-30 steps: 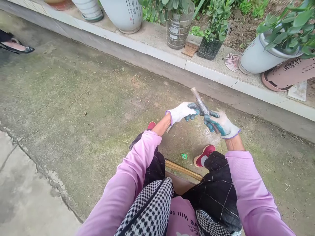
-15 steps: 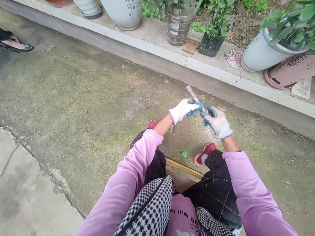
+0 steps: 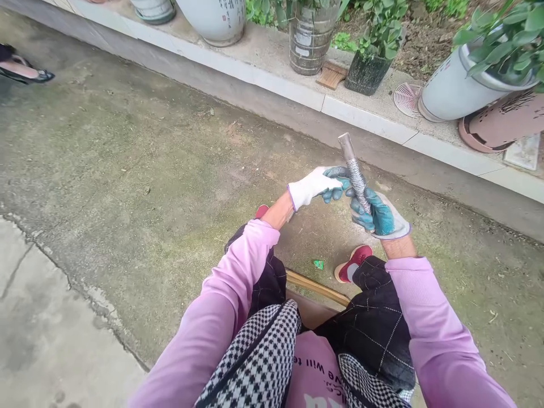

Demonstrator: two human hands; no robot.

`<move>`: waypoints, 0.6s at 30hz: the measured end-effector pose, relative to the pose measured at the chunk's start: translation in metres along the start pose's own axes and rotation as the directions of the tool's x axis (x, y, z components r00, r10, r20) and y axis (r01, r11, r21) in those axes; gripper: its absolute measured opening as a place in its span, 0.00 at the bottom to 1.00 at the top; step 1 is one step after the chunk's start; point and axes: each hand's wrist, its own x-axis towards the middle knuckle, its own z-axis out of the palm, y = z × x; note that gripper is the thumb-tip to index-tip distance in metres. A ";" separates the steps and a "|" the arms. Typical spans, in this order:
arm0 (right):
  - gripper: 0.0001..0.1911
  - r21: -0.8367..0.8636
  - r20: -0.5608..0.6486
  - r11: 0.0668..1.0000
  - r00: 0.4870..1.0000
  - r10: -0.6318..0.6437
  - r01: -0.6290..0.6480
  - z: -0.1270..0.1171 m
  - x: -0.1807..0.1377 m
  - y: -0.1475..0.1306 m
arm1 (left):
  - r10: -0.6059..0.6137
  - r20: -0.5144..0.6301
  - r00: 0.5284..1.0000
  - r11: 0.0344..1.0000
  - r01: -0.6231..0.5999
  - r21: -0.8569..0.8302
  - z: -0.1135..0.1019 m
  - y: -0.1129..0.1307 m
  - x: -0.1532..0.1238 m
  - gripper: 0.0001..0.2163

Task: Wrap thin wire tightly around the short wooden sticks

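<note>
My right hand [image 3: 380,215], in a white glove with a blue-green coated palm, is closed around the lower part of a stick wound with silver wire [image 3: 357,180]. The stick tilts up and to the left, its bare brownish end [image 3: 345,144] at the top. My left hand [image 3: 325,184], in a matching glove, is just left of the winding with fingers curled together. Its fingertips are close to the wire; whether they touch it or pinch something thin I cannot make out.
Potted plants stand on a tiled ledge ahead, among them a dark square pot [image 3: 369,72] and a white pot [image 3: 463,85]. A small green wrapper [image 3: 318,264] lies on the concrete between my red shoes. Another person's foot [image 3: 25,71] shows at far left.
The stick has turned more upright, and more of its wire winding shows. My right hand has rolled palm-up around its lower part; my left hand has come off the stick's side.
</note>
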 end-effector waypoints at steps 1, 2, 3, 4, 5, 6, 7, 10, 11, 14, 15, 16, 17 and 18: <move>0.38 0.029 0.035 0.999 0.999 0.025 -0.026 0.001 0.000 0.000 | 0.005 0.006 1.000 1.000 -0.005 -0.015 -0.001 -0.001 0.000 0.18; 0.39 0.053 0.068 0.997 0.997 0.047 -0.051 0.002 0.001 0.001 | 0.003 0.014 1.000 1.000 -0.003 -0.029 -0.002 -0.002 -0.001 0.21; 0.39 0.067 0.099 0.995 0.993 0.066 -0.073 0.003 0.001 0.002 | -0.005 0.024 1.000 0.999 0.006 -0.038 -0.003 -0.003 -0.001 0.23; 0.38 0.069 0.127 0.994 0.989 0.080 -0.089 0.004 0.001 0.002 | -0.013 0.032 0.999 0.999 0.014 -0.045 -0.004 -0.004 -0.002 0.23; 0.38 0.063 0.147 0.993 0.985 0.087 -0.097 0.005 0.001 0.003 | -0.020 0.039 0.999 0.999 0.022 -0.049 -0.005 -0.004 -0.003 0.23; 0.38 0.056 0.153 0.994 0.984 0.086 -0.096 0.005 0.001 0.004 | -0.022 0.043 0.999 0.998 0.024 -0.053 -0.006 -0.004 -0.003 0.22; 0.37 0.049 0.145 0.995 0.986 0.076 -0.084 0.005 0.000 0.005 | -0.017 0.039 0.999 0.998 0.020 -0.058 -0.006 -0.005 -0.004 0.21; 0.37 0.017 0.048 1.000 0.999 0.006 -0.007 0.004 0.000 0.008 | -0.010 0.015 1.000 0.998 0.011 -0.058 -0.007 -0.005 -0.002 0.18; 0.38 -0.011 0.007 1.000 1.000 -0.023 0.023 0.003 0.001 0.008 | -0.013 0.004 1.000 0.999 0.014 -0.050 -0.006 -0.005 -0.001 0.17; 0.41 -0.124 -0.096 0.989 0.991 -0.089 0.077 -0.001 0.006 0.010 | -0.026 -0.045 0.999 1.000 0.025 -0.016 -0.002 -0.003 0.001 0.18; 0.42 -0.154 -0.125 0.985 0.987 -0.101 0.081 -0.002 0.008 0.010 | -0.026 -0.064 0.998 1.000 0.025 -0.010 -0.001 -0.003 0.001 0.18; 0.42 -0.179 -0.152 0.981 0.982 -0.109 0.081 -0.003 0.010 0.011 | -0.026 -0.076 0.997 1.000 0.026 -0.007 0.001 -0.002 0.002 0.19; 0.42 -0.197 -0.174 0.977 0.978 -0.114 0.079 -0.003 0.012 0.011 | -0.024 -0.083 0.996 1.000 0.024 -0.009 0.003 -0.001 0.001 0.20; 0.41 -0.208 -0.190 0.975 0.975 -0.117 0.077 -0.003 0.014 0.011 | -0.021 -0.089 0.996 1.000 0.020 -0.014 0.004 0.000 0.001 0.20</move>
